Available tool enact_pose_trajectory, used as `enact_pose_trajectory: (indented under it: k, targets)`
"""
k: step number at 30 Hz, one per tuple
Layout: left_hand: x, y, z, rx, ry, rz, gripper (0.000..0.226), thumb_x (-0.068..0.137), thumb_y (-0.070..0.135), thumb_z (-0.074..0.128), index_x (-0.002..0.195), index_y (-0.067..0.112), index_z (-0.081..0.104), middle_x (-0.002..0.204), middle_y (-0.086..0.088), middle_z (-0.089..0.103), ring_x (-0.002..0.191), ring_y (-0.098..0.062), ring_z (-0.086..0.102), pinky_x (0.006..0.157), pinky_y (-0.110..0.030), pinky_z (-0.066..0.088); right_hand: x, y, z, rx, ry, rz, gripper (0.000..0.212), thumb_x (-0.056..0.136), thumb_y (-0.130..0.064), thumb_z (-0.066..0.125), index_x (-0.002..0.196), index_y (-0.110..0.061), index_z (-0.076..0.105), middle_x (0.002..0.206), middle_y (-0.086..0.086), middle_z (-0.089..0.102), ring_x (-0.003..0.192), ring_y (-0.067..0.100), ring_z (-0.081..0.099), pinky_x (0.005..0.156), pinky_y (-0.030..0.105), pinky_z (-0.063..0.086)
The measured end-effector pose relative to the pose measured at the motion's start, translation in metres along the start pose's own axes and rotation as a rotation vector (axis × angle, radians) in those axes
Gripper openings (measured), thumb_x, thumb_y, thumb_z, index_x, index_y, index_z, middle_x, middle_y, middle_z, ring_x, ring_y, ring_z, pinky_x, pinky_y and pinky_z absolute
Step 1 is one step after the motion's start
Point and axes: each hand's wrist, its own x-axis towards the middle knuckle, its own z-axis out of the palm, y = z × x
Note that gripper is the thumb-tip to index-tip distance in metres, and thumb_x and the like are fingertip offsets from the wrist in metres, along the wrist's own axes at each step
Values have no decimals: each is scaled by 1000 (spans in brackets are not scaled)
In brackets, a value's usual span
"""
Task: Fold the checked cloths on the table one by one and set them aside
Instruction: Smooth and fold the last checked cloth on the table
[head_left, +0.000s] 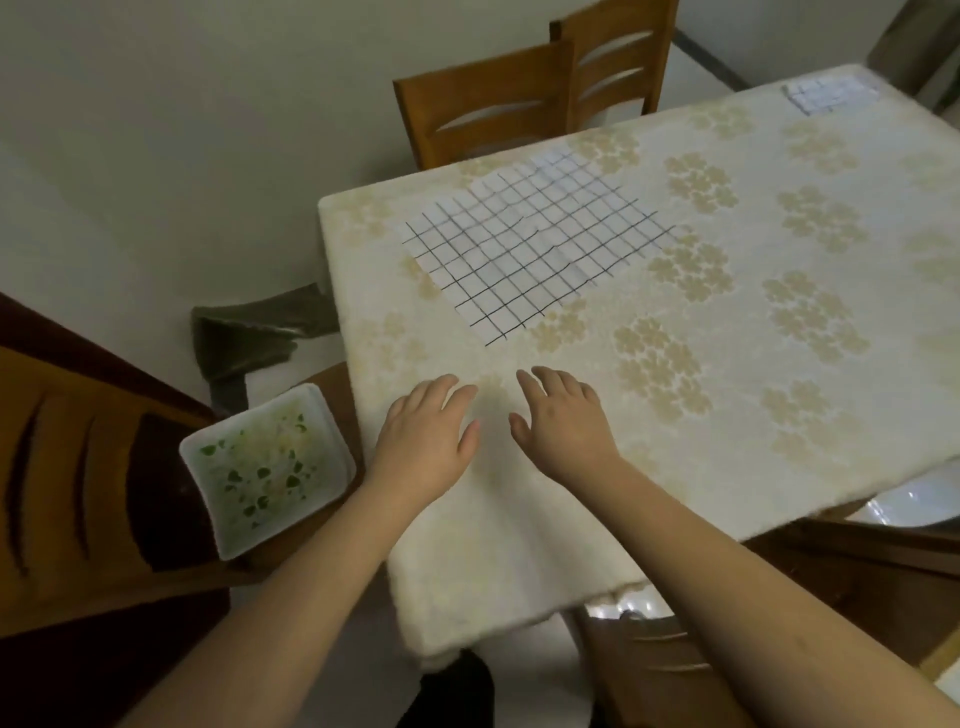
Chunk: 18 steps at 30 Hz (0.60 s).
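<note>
Now L hand (428, 434) & R hand (563, 423) fingers spread, empty; checked cloth (535, 249) flat; tray (267, 467) leaf-print.

bare tablecloth (597, 364) between both hands and checked cloth (535, 249), chairs (488, 119) beyond the far edge

Two white cloths checked with thin dark lines lie on the surface (675, 415), which is covered by one cream tablecloth printed with pale gold flower clusters: one spread-out cloth (535, 249) near the middle and one small folded cloth (828, 93) at the far corner. Two bare hands show, the left hand (428, 431) and the right hand (563, 421). Three brown wooden chairs are counted: two far chairs (483, 114) and one near chair (62, 493). One white square dish with green leaf marks (265, 467) sits on the near chair.
</note>
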Motion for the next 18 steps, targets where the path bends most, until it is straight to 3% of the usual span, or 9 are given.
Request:
enact_pose_trajectory:
  k: [7,10,18]
  targets:
    - [41,-56,-5,24,-68,114,52,93,41,35,137,17,47,139,-5,50,126,-24,46,99,-40,39,37,-37,32,12,-43,95,62,97,-42,41,151,-19,23,155,6,31,139,25,31,111,39,24]
    - [55,-66,1,12,-76,131,47,93,36,46,135,15,51,135,-7,52,123,-27,48,97,-40,41,66,-37,51,71,-90,120,63,98,-43,37,154,-22,15,158,11,24,141,29,28,113,42,22]
    - [76,-95,23,67,-136,109,49,96,40,43,140,19,43,152,-6,33,136,-24,34,106,-41,34,143,-21,113,51,-243,200,50,100,-48,24,147,-30,23,160,19,-2,147,36,-3,116,52,-1]
